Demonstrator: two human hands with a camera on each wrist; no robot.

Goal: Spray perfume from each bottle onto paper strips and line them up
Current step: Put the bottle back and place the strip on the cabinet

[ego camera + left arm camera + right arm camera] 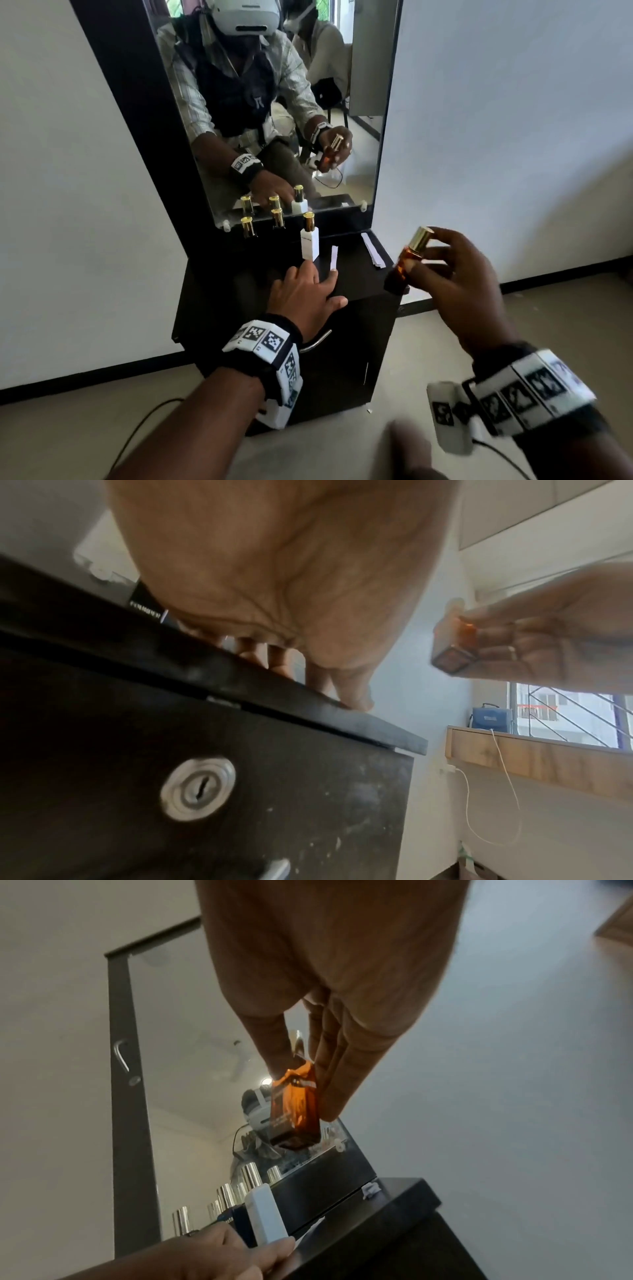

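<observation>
Square amber glass perfume bottle with gold cap (407, 262), tilted, held off the worktop. White rectangular bottle with gold cap (309, 240) upright beside a single white paper strip (333, 258); stacked spare strips (374, 251) at right rear; two dark gold-capped bottles (248, 228) at rear left.

Black cabinet top (356, 274): white bottle (310, 241) upright mid-top, two gold-capped dark bottles (248, 228) left of it, paper strip (333, 257) just right, strip stack (374, 250) further right.

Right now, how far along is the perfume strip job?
Early. Done: one paper strip lies on the cabinet top, left hand touching it. In hand: right hand holds the amber bottle, cap on. Left: white bottle, two dark bottles, unused spare strips.
</observation>
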